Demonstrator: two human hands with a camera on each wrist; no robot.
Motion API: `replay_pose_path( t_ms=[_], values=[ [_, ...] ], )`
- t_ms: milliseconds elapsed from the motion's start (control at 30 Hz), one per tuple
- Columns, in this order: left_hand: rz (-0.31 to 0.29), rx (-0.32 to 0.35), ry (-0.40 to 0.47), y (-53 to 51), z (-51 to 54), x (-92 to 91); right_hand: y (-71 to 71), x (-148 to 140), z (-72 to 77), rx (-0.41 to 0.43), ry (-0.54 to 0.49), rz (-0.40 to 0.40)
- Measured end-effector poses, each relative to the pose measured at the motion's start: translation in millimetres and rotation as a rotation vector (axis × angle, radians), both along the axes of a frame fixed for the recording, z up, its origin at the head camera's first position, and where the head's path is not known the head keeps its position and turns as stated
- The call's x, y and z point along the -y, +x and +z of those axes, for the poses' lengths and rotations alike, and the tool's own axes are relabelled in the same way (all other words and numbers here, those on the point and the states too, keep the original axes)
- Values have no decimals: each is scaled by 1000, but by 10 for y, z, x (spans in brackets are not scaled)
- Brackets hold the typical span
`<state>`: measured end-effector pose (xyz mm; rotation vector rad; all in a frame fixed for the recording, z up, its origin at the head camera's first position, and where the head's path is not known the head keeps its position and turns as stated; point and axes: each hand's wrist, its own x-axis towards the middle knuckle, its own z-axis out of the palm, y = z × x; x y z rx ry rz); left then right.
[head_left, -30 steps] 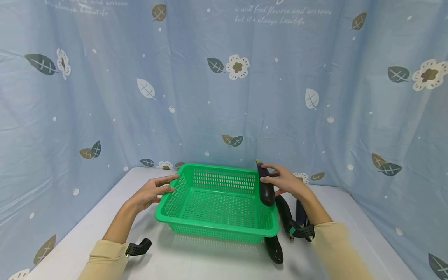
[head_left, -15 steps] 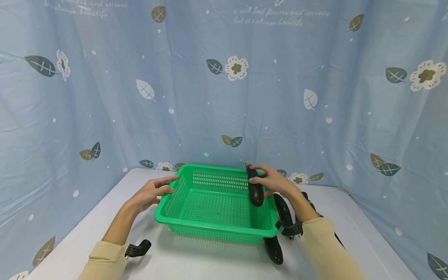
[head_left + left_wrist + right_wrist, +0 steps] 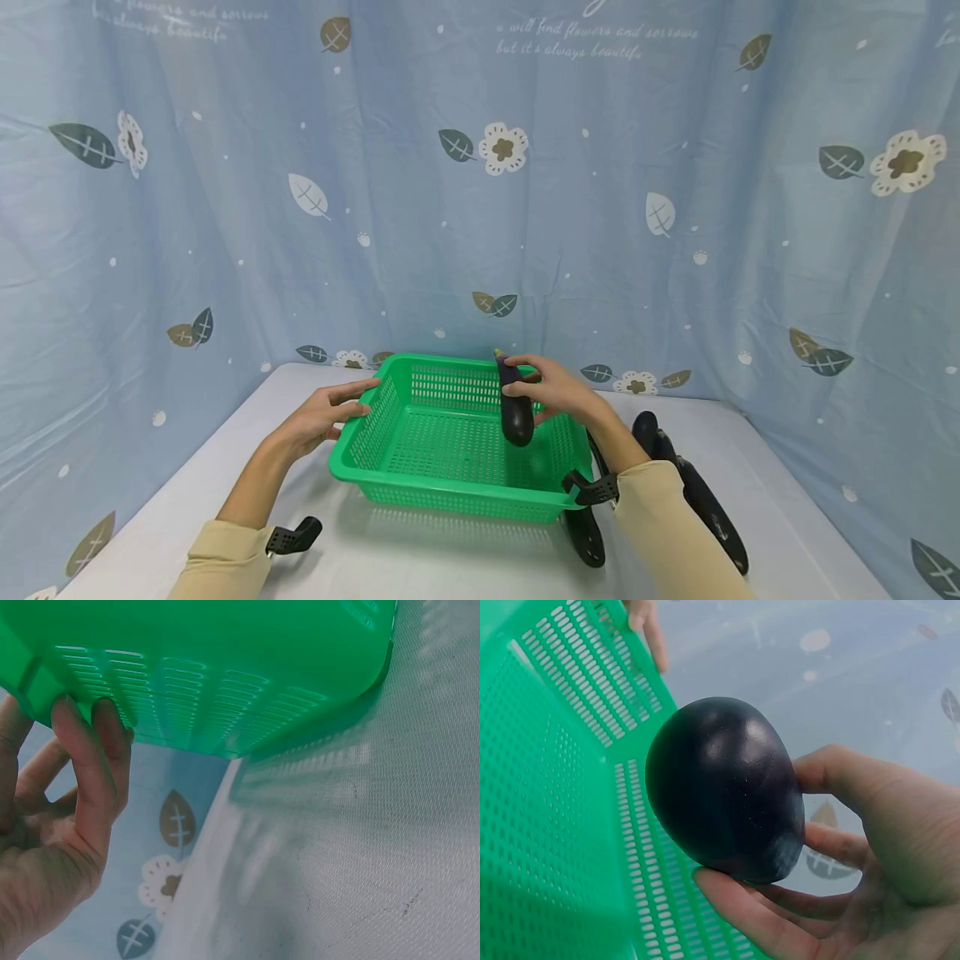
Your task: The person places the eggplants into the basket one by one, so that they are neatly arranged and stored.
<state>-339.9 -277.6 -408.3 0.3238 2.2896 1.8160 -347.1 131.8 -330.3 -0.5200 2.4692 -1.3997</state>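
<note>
We count five eggplants (image 3: pixel 517 421): one held up, three more that we see well, and one mostly hidden behind the right arm. We count one green basket (image 3: pixel 450 489), one left hand (image 3: pixel 318 418), one right hand (image 3: pixel 561 390), two black wrist pieces (image 3: pixel 295 537), one desk (image 3: pixel 420 571) and one blue curtain (image 3: pixel 405 225).

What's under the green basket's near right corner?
One eggplant pokes out there toward the head camera. The green basket covers its far end, so I cannot tell whether they touch.
</note>
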Motion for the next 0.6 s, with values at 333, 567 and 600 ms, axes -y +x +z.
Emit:
replay_pose_path(
  t_ms=[333,567,600],
  values=[
    [-2,10,14,-5,11,-8,58,234,12,35,-33,30],
    [-4,16,14,-9,8,-4,72,374,-23,59,-43,57],
    [-4,16,15,-7,7,-5,73,393,-30,59,-43,63]
  ],
)
